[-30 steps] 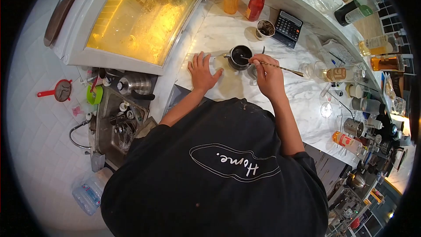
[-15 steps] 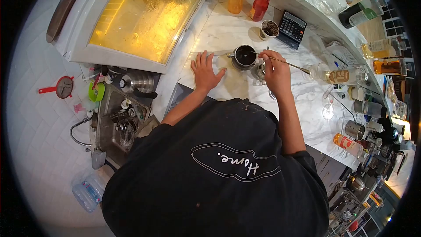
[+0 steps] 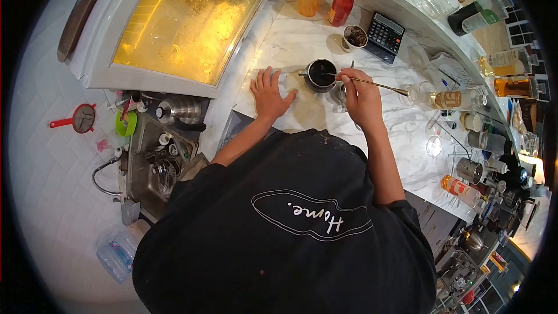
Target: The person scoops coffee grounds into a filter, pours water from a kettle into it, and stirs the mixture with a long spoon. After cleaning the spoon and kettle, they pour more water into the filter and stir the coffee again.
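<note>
Right hand (image 3: 361, 100): pinches the spoon (image 3: 381, 86), its end in the cup (image 3: 318, 88).
Left hand (image 3: 271, 93): spread flat near the counter's (image 3: 401, 136) front edge.
Stirring: probably best slow, mid-cup.

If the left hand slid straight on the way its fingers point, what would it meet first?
After some countertop, the left hand would probably meet the edge of the lit cabinet, though how high that edge sits is unclear.

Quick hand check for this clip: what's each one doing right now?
Left hand: open, fingers spread on the counter.
Right hand: closed, holding a long metal stirrer.
</note>
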### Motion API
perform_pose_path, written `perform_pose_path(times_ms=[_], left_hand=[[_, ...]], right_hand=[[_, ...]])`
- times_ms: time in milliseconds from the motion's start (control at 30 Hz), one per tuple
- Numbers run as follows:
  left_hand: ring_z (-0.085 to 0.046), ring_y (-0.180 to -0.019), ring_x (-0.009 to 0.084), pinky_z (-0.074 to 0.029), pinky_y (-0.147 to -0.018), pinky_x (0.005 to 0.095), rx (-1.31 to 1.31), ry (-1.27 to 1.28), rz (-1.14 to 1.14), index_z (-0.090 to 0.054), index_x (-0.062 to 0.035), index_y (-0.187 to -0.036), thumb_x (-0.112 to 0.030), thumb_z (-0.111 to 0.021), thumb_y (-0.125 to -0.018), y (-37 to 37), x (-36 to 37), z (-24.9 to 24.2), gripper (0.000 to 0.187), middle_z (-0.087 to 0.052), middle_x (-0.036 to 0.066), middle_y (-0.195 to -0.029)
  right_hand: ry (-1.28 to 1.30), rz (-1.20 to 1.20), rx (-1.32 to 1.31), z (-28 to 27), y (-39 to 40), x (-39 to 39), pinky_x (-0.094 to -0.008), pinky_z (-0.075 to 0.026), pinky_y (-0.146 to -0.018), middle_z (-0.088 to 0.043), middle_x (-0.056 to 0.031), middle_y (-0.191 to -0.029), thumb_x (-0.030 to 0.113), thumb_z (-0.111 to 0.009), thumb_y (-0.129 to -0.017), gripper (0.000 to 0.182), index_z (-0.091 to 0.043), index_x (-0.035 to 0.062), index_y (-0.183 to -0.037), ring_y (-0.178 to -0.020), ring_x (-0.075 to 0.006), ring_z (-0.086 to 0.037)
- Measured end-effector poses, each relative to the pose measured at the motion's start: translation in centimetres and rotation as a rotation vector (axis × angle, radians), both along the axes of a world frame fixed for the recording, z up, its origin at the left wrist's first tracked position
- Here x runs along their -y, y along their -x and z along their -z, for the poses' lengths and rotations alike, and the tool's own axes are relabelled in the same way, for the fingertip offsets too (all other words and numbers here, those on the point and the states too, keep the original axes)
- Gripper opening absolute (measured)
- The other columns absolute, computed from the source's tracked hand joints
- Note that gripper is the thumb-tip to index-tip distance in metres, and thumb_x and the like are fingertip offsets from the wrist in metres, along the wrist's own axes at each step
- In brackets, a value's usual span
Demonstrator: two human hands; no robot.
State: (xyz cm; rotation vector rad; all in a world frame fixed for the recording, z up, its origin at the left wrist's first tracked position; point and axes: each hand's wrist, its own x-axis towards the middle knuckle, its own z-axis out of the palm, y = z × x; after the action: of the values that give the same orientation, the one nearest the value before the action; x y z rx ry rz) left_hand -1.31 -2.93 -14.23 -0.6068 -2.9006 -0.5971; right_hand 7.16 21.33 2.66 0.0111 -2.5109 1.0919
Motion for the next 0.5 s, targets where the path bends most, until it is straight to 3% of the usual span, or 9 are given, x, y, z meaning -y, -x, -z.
perform_pose_path(times_ms=[500], left_hand=[[-0.03, -0.149, 0.0403, -0.019, -0.119, 0.0638, -0.028, -0.003, 0.021, -0.049, -0.0084, -0.145, -0.055, -0.079, -0.081, 0.1, 0.2, -0.4, 0.084, -0.04, 0.019, -0.157]], right_hand=[[-0.018, 0.128, -0.02, 0.9, -0.3, 0.6, -0.042, -0.051, -0.092, -0.073, -0.0121, -0.109, 0.005, -0.064, -0.098, 0.01, -0.073, 0.0026, -0.099, -0.103, -0.0343, -0.066]])
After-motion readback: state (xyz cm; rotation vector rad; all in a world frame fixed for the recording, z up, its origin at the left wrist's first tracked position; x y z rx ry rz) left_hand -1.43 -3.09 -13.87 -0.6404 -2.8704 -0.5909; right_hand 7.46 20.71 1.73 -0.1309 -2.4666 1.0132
